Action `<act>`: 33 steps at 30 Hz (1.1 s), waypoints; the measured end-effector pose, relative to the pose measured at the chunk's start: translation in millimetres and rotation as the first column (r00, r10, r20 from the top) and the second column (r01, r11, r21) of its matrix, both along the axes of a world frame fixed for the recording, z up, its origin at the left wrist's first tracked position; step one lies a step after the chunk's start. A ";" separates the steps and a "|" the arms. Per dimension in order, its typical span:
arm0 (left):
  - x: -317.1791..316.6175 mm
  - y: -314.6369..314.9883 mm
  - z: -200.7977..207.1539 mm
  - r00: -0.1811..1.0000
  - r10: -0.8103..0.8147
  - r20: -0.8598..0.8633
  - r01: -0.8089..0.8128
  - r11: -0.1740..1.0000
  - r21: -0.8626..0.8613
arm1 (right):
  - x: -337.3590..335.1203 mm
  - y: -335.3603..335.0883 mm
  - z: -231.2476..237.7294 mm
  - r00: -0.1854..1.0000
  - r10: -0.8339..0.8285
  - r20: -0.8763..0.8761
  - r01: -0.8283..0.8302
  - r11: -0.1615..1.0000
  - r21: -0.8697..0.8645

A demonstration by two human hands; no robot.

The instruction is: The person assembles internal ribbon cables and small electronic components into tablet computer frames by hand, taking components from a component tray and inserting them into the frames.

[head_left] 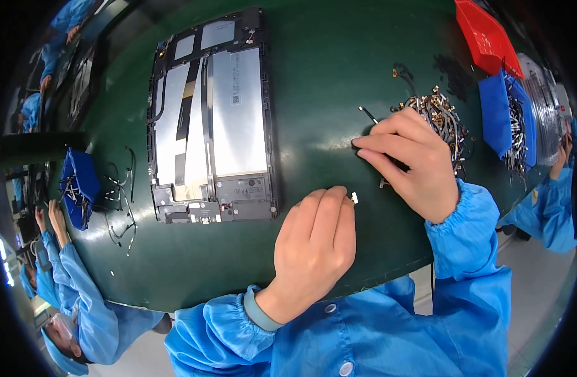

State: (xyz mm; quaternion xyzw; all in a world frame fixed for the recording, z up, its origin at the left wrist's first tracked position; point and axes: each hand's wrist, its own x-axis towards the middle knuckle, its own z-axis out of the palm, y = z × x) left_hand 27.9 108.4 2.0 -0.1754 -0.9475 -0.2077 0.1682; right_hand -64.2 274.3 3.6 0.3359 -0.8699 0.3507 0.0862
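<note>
My left hand [313, 242] rests on the dark green table [320, 69], its fingers curled around a tiny white connector [354, 198] at the fingertips. My right hand [411, 160] lies beside a heap of small brass-tipped cable parts [442, 116], its fingertips pinched on the end of a thin dark cable that runs under the hand. An opened tablet [210, 122], back cover off, lies left of both hands with its silver battery panels and black frame showing.
A red bin [486, 34] and a blue bin [508, 116] holding more cable parts sit at the right edge. A blue tray [78, 185] with loose black wires [122, 201] stands at the left. Other workers in blue coats are at both sides.
</note>
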 end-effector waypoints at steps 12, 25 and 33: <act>19.8 -3.1 30.1 0.969 -0.182 -0.167 0.029 0.756 -0.654 | 21.0 16.2 -2.2 0.966 0.176 -0.188 -0.152 0.979 0.138; 3.5 -19.1 32.4 0.826 -0.535 -0.177 0.340 0.723 -0.601 | 14.7 12.0 -2.2 0.999 0.036 -0.012 -0.035 0.999 0.020; 19.6 -21.5 11.0 0.974 -0.221 0.038 0.224 0.966 -0.130 | 30.4 -5.6 9.7 0.991 -0.124 -0.058 0.131 0.980 0.147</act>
